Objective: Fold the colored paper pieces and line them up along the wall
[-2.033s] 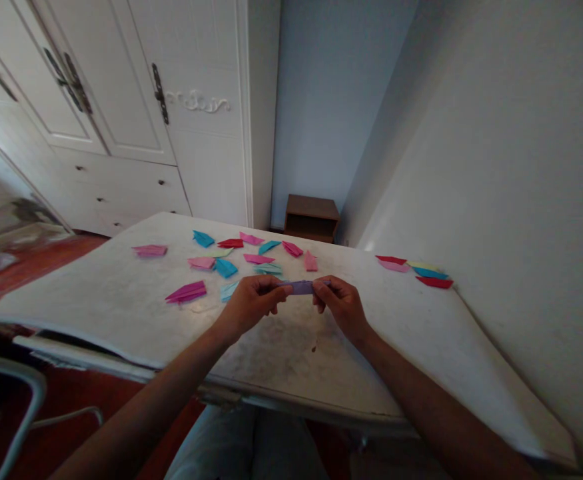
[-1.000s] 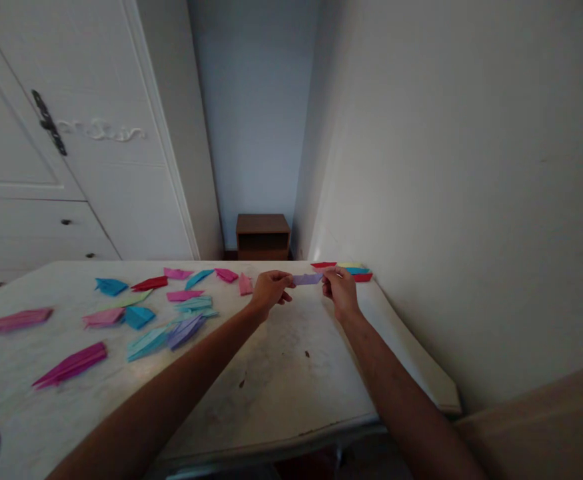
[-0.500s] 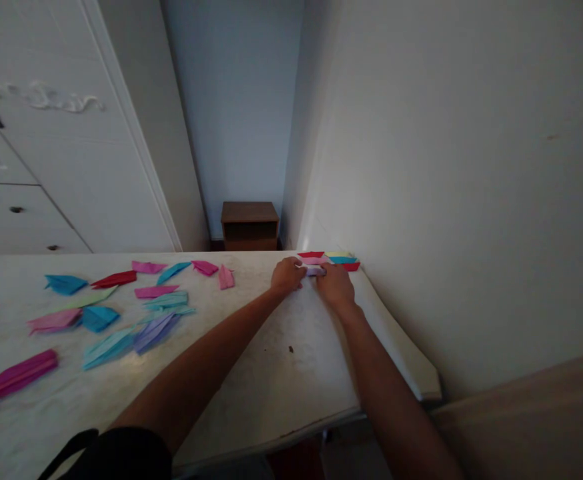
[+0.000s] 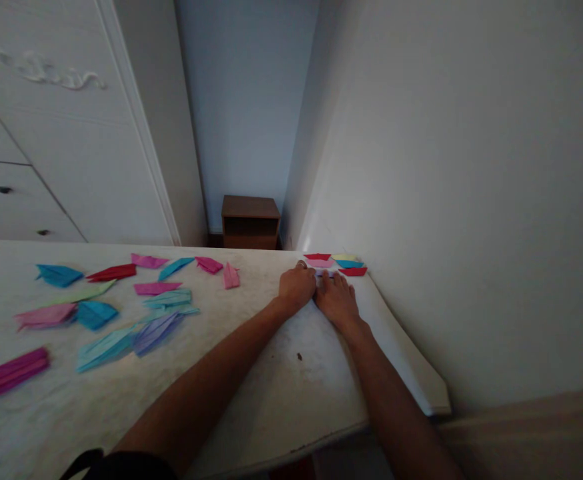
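At the far right of the table, a lavender folded paper boat (image 4: 325, 273) lies mostly hidden by my fingers. My left hand (image 4: 297, 288) is curled closed at its left end, fingertips partly hidden. Palm down, my right hand (image 4: 338, 298) rests with fingers stretched out and slightly apart over its near edge. Just beyond lie flat folded paper boats: a pink one (image 4: 320, 263), a red one (image 4: 318, 257), a yellow one (image 4: 345, 257), a blue one (image 4: 350, 264) and another red one (image 4: 353, 271).
Several folded paper pieces are scattered over the left of the white table (image 4: 251, 373), among them a magenta one (image 4: 11, 375) and a purple one (image 4: 157, 333). A wall (image 4: 446, 167) borders the right side. Beyond stand a brown cabinet (image 4: 250, 208) and white wardrobe (image 4: 71, 133).
My right hand has gone from pinching the lavender paper to lying flatter with fingers stretched over it. My left hand has moved closer to the right. The view has shifted slightly.
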A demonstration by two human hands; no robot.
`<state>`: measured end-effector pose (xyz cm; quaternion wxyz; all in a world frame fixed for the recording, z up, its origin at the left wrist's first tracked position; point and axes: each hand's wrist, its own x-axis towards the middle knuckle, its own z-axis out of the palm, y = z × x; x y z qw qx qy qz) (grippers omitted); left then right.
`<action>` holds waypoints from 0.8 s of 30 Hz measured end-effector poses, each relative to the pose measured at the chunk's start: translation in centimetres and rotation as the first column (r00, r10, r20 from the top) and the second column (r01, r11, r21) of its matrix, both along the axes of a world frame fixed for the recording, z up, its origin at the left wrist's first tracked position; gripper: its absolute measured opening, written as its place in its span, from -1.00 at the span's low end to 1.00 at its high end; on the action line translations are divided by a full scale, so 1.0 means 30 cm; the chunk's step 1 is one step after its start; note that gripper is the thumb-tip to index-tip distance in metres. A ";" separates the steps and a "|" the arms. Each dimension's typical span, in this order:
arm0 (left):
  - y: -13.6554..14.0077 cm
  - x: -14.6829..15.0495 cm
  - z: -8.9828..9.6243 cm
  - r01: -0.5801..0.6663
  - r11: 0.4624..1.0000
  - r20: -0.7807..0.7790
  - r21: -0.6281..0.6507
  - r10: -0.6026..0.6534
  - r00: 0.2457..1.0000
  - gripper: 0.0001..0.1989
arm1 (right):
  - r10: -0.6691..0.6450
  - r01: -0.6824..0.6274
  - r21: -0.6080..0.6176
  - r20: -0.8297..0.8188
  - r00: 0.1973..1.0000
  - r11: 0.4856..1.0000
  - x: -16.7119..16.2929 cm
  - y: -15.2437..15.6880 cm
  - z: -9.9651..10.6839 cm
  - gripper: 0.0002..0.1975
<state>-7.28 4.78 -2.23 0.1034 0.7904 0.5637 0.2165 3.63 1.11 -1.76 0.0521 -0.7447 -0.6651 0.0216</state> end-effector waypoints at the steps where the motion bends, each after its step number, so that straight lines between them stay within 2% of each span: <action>1: -0.003 0.000 0.002 0.006 1.000 -0.043 0.007 -0.006 0.999 -0.66 | -0.001 0.001 -0.004 0.001 1.000 1.000 0.003 0.002 -0.002 -0.39; 6: -0.009 0.000 0.012 0.038 0.999 -0.127 0.010 -0.037 0.991 -0.65 | 0.000 -0.001 -0.015 -0.017 1.000 1.000 0.019 0.018 -0.015 -0.39; 13: -0.007 0.004 0.000 0.033 0.998 -0.107 0.048 -0.028 0.994 -0.65 | -0.006 0.004 -0.041 -0.044 0.999 0.999 0.030 0.036 -0.023 -0.39; 18: -0.005 -0.003 0.000 0.008 1.000 -0.048 0.028 -0.006 0.999 -0.67 | -0.007 0.005 -0.038 -0.062 0.998 0.999 0.021 0.033 -0.020 -0.40; 21: -0.002 -0.015 0.001 -0.008 1.000 0.062 0.020 0.007 0.998 -0.69 | 0.027 -0.024 0.045 -0.057 0.998 0.999 0.018 0.035 -0.026 -0.41; 24: -0.006 -0.031 -0.004 -0.016 1.000 0.211 0.007 0.014 0.977 -0.71 | 0.153 -0.130 0.216 -0.091 0.984 0.968 0.012 0.043 -0.030 -0.44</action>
